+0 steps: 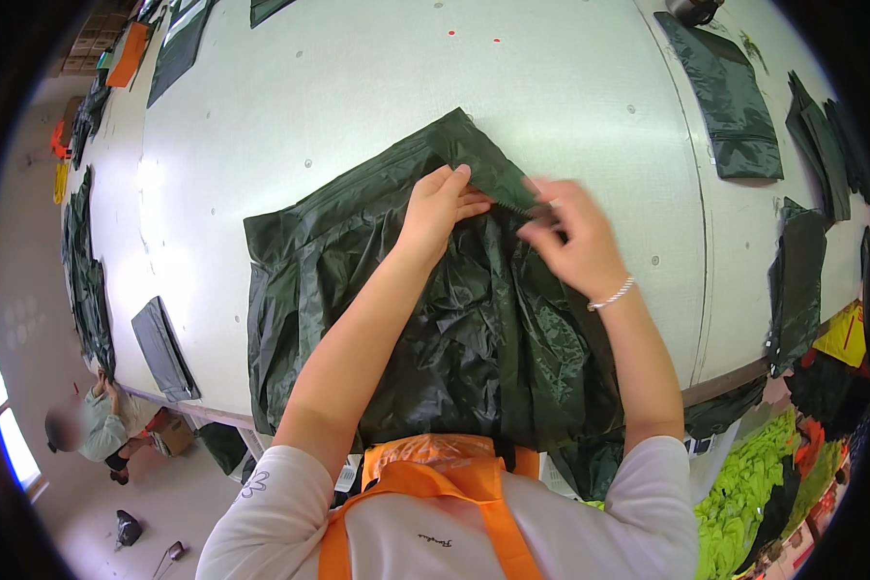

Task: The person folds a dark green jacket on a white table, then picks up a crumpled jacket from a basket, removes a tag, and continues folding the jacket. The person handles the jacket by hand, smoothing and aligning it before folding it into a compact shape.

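A dark green, shiny garment (435, 319) lies spread on the pale table in front of me, its lower part running over the near edge against my orange apron. My left hand (440, 208) has its thumb and fingers closed on the fabric near the upper right corner, below a stitched band. Just right of it, my right hand (580, 237), smeared by motion, is closed at the garment's right edge. Something small and dark shows between its fingers; its kind is too blurred to make out. A pale twisted bracelet circles the right wrist.
Folded dark green garments (744, 106) lie along the table's right side, with more at the far left. A flat dark folded piece (164, 348) is on the near left. A lime-green fabric heap (744, 498) sits lower right. Another person (97, 420) is at the left edge.
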